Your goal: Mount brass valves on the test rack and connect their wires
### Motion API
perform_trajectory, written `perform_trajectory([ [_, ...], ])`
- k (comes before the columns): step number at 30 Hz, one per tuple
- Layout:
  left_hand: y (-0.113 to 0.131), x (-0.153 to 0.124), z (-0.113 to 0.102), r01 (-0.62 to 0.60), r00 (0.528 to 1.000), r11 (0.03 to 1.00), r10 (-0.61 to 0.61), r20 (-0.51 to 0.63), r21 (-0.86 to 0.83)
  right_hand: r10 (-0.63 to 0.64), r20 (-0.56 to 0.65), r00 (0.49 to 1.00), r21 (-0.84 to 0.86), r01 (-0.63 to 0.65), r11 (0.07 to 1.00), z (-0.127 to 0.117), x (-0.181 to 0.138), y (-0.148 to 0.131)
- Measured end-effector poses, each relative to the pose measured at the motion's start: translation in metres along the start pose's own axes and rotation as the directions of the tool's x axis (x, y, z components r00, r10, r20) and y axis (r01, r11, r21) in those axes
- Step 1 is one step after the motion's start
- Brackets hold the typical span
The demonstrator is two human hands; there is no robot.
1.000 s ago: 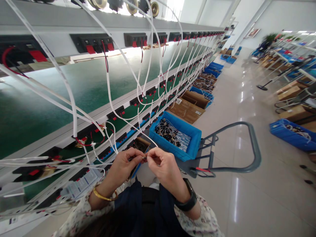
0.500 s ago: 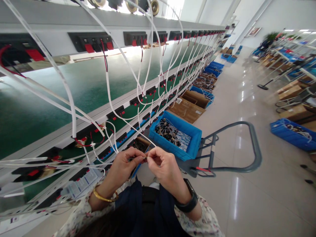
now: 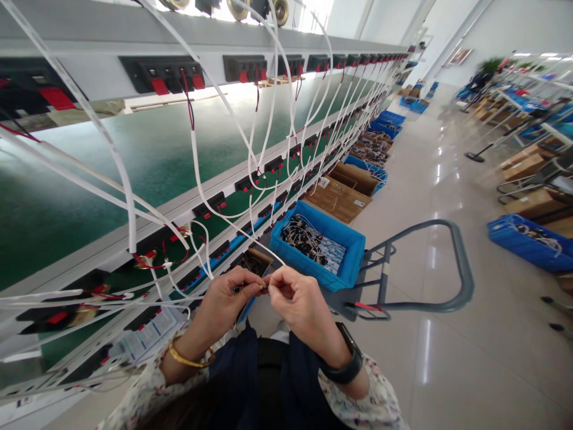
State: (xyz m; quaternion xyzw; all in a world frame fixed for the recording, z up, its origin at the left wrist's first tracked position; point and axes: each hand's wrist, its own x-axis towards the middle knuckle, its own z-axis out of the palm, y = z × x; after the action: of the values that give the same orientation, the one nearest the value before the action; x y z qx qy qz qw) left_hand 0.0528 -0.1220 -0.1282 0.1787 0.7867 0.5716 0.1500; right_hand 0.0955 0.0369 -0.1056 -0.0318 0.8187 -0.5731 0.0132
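Observation:
My left hand (image 3: 229, 301) and my right hand (image 3: 301, 307) meet fingertip to fingertip in front of my body, both closed in a pinch. A thin white cable (image 3: 253, 233) hangs in a loop from a black terminal block with red tabs (image 3: 163, 74) and runs down to my right fingers, which grip its end. Between the two sets of fingertips is a tiny piece, mostly covered; its kind does not show. Other white cables (image 3: 128, 197) with red and black leads hang to the left of my hands.
A blue crate (image 3: 322, 278) holding cables and dark parts sits on a hand cart with a grey handle (image 3: 465, 269). Behind it stand cardboard boxes (image 3: 338, 200) and more crates. Along my left runs a long rack (image 3: 170, 209) with a green surface.
My fingertips have shifted very slightly to the right, still together. The right hand has turned a little; the cable is still at its fingers.

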Motion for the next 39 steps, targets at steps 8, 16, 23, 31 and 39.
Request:
perform_trajectory([
  [8, -0.001, 0.001, 0.0, -0.028, 0.998, 0.995, 0.034, -0.057, 0.095, 0.001, -0.066, 0.998, -0.051, -0.004, 0.999, 0.008, -0.001, 0.004],
  [16, -0.006, 0.004, -0.004, 0.05, 0.997, 0.997, -0.053, 0.051, 0.059, -0.028, -0.007, 1.0, 0.017, 0.028, 0.999, 0.005, -0.001, 0.014],
  [23, -0.009, 0.007, -0.003, 0.065, 0.995, 0.996, -0.069, 0.077, 0.062, 0.012, -0.008, 1.0, 0.001, -0.012, 1.0, 0.006, -0.001, 0.016],
  [31, -0.008, 0.005, -0.002, 0.09, 0.994, 0.996, -0.089, 0.063, -0.011, 0.101, -0.002, 0.995, 0.139, -0.1, 0.985, 0.008, -0.001, 0.014],
  [39, -0.005, 0.005, -0.001, 0.076, 0.995, 0.997, -0.075, 0.065, -0.006, 0.066, 0.006, 0.998, 0.084, -0.066, 0.994, 0.006, -0.001, 0.012],
])
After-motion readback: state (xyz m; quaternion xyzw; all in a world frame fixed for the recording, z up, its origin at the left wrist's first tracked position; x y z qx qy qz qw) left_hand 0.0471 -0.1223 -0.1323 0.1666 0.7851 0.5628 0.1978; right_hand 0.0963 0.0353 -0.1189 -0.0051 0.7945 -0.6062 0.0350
